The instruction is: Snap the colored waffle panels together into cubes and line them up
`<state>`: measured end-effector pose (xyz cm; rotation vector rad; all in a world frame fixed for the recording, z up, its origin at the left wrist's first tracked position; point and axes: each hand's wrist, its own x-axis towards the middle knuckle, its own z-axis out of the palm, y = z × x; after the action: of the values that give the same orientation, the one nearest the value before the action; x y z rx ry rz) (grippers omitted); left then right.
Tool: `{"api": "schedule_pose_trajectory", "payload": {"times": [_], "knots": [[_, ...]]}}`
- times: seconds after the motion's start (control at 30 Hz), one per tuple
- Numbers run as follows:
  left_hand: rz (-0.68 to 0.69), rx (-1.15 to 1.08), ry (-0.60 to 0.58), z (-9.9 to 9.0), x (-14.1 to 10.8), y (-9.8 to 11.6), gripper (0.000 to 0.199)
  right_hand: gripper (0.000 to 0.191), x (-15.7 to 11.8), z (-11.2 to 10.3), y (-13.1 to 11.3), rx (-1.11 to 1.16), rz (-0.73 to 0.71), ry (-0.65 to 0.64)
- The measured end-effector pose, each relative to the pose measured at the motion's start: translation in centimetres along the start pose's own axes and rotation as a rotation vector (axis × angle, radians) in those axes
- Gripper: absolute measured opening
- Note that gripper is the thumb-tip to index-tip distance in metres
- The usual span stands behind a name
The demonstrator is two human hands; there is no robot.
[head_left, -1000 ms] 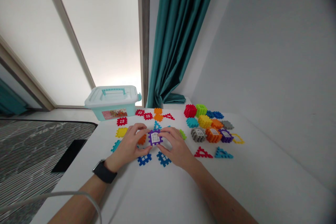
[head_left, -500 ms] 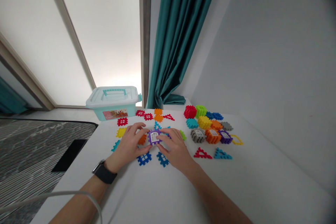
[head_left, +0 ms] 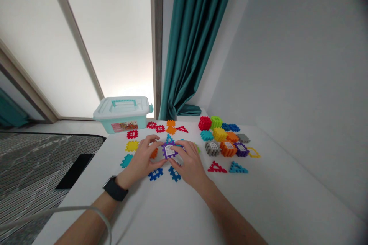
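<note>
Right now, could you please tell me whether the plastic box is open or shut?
Shut: the lid sits down on the box all round, with its handle lying flat on top.

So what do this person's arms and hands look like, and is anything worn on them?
The left hand and right hand are bare, with no gloves or visible rings. The left forearm and right forearm show no sleeves. A black wristwatch with a wide black strap sits on the left wrist. A thin pale cable curves across the left forearm.
</note>
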<state>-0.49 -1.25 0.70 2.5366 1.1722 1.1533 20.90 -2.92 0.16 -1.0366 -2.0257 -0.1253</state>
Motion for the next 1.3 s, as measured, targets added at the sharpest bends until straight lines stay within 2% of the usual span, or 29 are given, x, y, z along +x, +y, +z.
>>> {"api": "schedule_pose_trajectory", "payload": {"times": [0.23, 0.37, 0.63, 0.83, 1.07, 1.3], "knots": [[0.064, 0.041, -0.014, 0.1, 1.4, 1.0, 0.043, 0.025, -0.5, -1.0, 0.5, -0.011, 0.012, 0.096], [0.107, 0.048, -0.002, 1.0, 2.1, 1.9, 0.045, 0.026, -1.5, -1.8, 0.7, -0.039, 0.029, 0.143], [0.137, -0.009, -0.021, 4.4, 3.3, 4.4, 0.047, 0.025, -4.5, -4.3, 2.4, -0.126, 0.083, 0.175], [0.226, -0.074, -0.011, 7.3, 4.6, 5.8, 0.047, 0.029, -6.5, -6.2, 4.1, -0.161, 0.127, 0.165], [0.210, -0.102, -0.088, 9.6, 6.2, 7.3, 0.044, 0.029, -7.6, -8.1, 6.1, -0.186, 0.166, 0.172], [0.261, -0.091, -0.121, 11.9, 8.4, 8.9, 0.043, 0.023, -8.8, -10.2, 8.2, -0.218, 0.218, 0.189]]}}
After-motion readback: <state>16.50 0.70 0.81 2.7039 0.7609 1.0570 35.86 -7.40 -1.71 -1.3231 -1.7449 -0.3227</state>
